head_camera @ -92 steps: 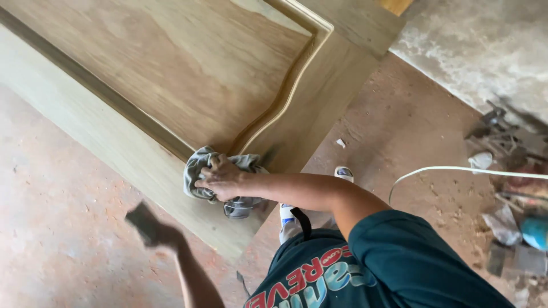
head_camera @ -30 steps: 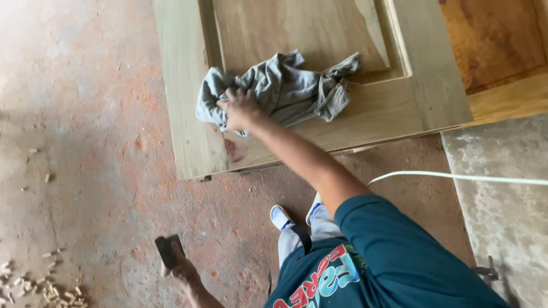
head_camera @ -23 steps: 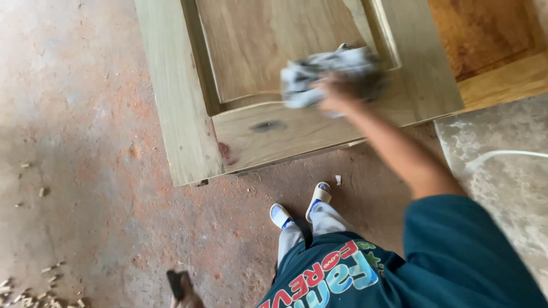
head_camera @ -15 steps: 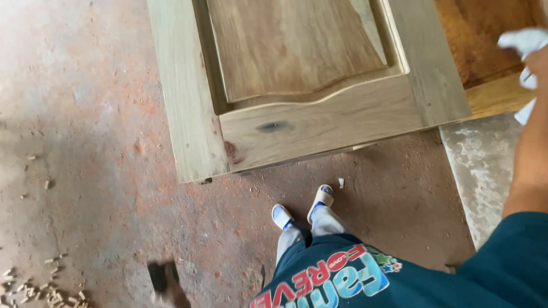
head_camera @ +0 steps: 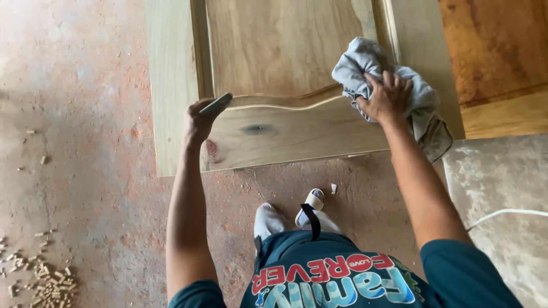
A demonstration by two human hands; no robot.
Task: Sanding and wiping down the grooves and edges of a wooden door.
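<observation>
A pale wooden door (head_camera: 285, 134) with a raised panel and a curved moulding lies flat before me. My right hand (head_camera: 385, 97) presses a crumpled grey cloth (head_camera: 365, 65) onto the door's lower right corner. My left hand (head_camera: 198, 120) holds a small flat dark piece (head_camera: 216, 104), perhaps sandpaper, at the panel's lower left corner by the groove.
A darker orange-brown board (head_camera: 496, 51) lies to the right of the door. The reddish dusty floor (head_camera: 74, 171) has wood chips (head_camera: 40, 279) at the lower left. A white cable (head_camera: 502, 214) runs over grey concrete at the right. My feet (head_camera: 291, 214) stand just below the door's edge.
My right hand, off to the right with the cloth half a second ago, has come back onto the door's corner. My left hand has risen from near the floor to the panel's edge.
</observation>
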